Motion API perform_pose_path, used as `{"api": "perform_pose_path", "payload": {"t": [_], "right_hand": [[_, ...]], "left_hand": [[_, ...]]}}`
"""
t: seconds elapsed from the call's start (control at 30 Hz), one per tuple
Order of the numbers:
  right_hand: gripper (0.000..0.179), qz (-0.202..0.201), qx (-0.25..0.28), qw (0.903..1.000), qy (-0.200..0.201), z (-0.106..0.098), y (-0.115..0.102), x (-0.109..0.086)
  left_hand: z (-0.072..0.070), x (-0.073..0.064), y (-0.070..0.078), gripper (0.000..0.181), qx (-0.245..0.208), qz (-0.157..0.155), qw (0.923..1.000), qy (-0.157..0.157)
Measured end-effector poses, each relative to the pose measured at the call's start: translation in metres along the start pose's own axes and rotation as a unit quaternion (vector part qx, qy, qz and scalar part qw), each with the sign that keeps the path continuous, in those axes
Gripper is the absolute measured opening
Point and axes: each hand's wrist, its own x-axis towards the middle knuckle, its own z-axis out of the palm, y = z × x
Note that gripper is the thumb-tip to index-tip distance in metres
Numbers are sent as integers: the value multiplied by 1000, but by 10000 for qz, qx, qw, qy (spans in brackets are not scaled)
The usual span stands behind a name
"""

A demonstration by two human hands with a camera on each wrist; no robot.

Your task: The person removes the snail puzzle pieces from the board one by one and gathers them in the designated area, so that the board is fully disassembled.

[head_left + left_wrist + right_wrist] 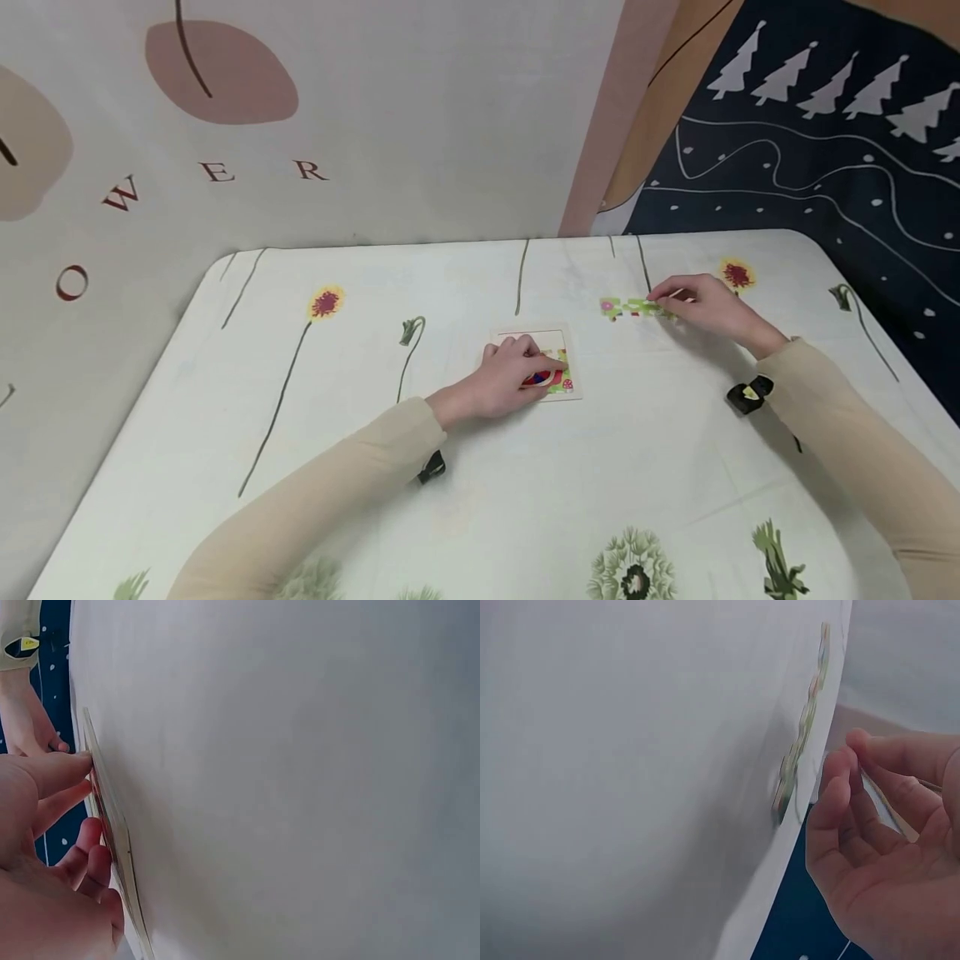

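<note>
A square wooden puzzle board (573, 383) with a red, blue and green picture lies on the table, partly hidden under my left hand (502, 379). In the left wrist view the board (124, 847) appears edge-on, and the left thumb and bent fingers rest on its face. My right hand (697, 304), off to the right, pinches a thin flat puzzle piece (881, 796) between thumb and fingertips; its picture is hidden. Just beside and below those fingers lies a row of green puzzle pieces (611, 308), seen edge-on as a strip of pieces (802, 739) in the right wrist view.
A white cloth with printed flowers (326, 302) covers the table (300, 442). Behind it hangs a pale printed cloth (450, 125), with a dark tree-patterned cloth (787, 167) at the right. A black strap device (746, 396) sits at the right wrist.
</note>
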Motion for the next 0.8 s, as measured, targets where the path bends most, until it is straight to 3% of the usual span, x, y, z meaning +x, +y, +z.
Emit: {"api": "perform_pose_path", "payload": {"t": [0.3, 0.57, 0.8], "right_hand": [[23, -263, 163, 9993, -220, 10, -14, 0], [19, -470, 391, 9977, -296, 20, -29, -3], [17, -804, 610, 9937, -486, 32, -40, -3]], "left_hand": [[-1, -8, -6, 35, -197, 335, 9992, -4], [-7, -5, -13, 36, -356, 661, 9970, -206], [-8, 2, -22, 36, -744, 566, 9947, -428]]}}
